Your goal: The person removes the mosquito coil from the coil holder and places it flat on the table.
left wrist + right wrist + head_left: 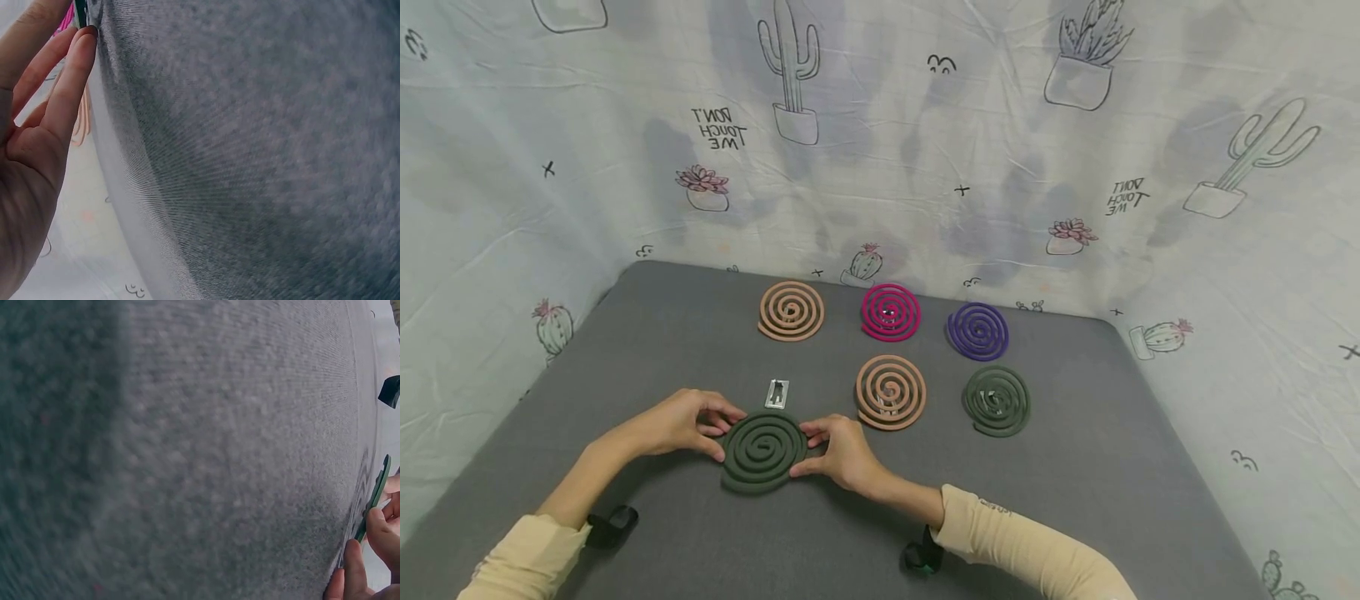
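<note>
Looks down on a grey table (685,533) backed by a hanging cloth (910,192) printed with cacti. Shows along the far side, left to right, a peach coil (792,311), a magenta coil (890,312) and a purple coil (977,332), well apart from one another. Has a second peach coil (891,392) in the nearer row, with a grey-green coil (997,401) to its right. Lets glints of metal show around the middles of both these nearer coils and of the magenta coil. Has a small silver plate (777,394) lying just past the far rim of a dark green coil (764,450), left of centre on the near side.

Holds that dark green coil face up between left hand (681,422) and right hand (844,454). Pinches its left edge in the left hand, partly closed, thumb on the nearer side and fingers farther round the rim. Pinches its right edge likewise in the right hand. Shows the coil nearly edge-on in the right wrist view, too poorly to tell lifted from resting. Wears pale yellow sleeves (1037,537) on both arms.
</note>
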### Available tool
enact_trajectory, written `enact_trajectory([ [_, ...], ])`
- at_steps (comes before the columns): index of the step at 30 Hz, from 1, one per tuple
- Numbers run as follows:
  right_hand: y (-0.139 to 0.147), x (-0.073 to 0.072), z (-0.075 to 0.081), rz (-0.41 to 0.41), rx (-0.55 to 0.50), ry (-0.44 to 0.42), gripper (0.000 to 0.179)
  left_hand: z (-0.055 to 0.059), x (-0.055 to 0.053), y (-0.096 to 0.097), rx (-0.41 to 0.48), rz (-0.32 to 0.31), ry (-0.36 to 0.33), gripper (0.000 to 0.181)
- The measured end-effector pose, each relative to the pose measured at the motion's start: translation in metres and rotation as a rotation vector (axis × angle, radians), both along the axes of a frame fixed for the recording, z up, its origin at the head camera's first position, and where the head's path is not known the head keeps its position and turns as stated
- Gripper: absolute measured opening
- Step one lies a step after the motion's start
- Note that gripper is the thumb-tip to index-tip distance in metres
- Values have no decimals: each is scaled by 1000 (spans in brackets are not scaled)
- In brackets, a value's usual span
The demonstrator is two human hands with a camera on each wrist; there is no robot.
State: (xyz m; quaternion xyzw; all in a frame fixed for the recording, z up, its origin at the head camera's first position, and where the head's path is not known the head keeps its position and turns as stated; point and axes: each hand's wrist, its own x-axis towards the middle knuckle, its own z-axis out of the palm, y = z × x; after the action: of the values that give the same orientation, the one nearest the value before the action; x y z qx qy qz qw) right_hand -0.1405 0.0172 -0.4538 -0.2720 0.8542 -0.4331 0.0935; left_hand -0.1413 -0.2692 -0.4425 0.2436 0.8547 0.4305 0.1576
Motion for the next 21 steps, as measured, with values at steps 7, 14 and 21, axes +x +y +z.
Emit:
enact_trajectory([
  [7, -1, -2, 5, 16, 36, 26, 50, -1, 0, 0, 13, -10, 17, 56],
  [14, -1, -2, 6, 13, 49, 27, 51, -1, 0, 0, 12, -13, 28, 56],
  [21, -1, -3, 7, 32, 65, 36, 51, 0, -2, 0, 8, -19, 41, 55],
])
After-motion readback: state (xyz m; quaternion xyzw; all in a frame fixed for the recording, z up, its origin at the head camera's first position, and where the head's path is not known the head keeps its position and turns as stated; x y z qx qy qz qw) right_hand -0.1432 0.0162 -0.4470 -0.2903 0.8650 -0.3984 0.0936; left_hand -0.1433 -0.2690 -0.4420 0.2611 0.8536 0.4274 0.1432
